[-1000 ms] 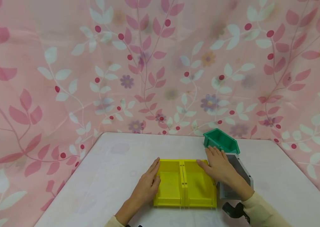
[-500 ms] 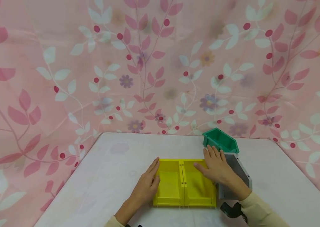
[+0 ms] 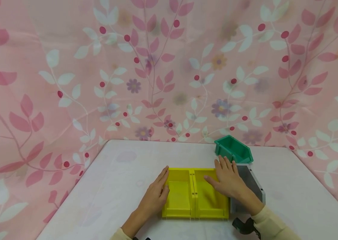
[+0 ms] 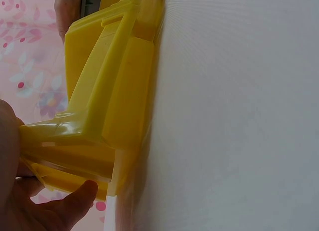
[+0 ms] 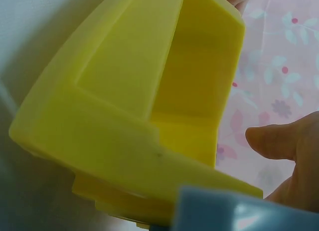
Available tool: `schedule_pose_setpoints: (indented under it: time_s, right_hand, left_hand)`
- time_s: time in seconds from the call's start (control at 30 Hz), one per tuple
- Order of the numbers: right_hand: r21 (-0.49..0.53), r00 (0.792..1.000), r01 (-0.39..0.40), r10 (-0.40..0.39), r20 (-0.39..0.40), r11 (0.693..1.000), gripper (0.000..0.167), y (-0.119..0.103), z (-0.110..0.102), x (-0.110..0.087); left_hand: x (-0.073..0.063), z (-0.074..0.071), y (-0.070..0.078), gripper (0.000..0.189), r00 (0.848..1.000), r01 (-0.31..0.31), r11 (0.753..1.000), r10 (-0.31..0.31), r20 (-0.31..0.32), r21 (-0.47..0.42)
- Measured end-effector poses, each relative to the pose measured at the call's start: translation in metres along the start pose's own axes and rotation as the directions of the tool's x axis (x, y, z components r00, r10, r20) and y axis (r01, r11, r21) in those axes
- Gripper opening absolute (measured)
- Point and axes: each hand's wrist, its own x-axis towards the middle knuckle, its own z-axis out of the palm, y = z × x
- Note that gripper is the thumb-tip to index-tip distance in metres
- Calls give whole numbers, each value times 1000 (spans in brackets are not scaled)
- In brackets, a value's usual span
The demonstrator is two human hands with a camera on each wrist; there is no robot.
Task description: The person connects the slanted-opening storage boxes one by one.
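Two yellow bins (image 3: 178,196) stand side by side on the table, their long walls meeting in the middle. My left hand (image 3: 154,195) lies along the outer wall of the left one, fingers extended, thumb low on that side; the left wrist view shows its fingertips at the yellow plastic (image 4: 94,136). Over the right yellow bin's outer edge is my right hand (image 3: 232,180), fingers straight and thumb spread above the opening. Its palm and wrist overlap a grey bin (image 3: 251,181) right beside the yellow pair. In the right wrist view the right thumb (image 5: 271,141) is apart from the yellow bin (image 5: 194,81).
A green bin (image 3: 236,150) sits at an angle near the table's back edge, just behind the grey one. Pink floral cloth (image 3: 169,83) hangs behind the white-covered table (image 3: 121,173). A black strap piece (image 3: 244,226) shows at the right wrist.
The grey bin has shifted slightly left, closer against the yellow pair. My right hand has moved a little left with it, its thumb now off the rim. The left hand has stayed put.
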Motion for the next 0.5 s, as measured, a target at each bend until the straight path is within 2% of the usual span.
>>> schedule_pose_setpoints:
  time_s: [0.5]
  right_hand:
    - [-24,1000,-14,14,-1,1000,87,2,10,-1]
  left_hand:
    - [0,-1,2,55,1000,14,1000,-14,9,1]
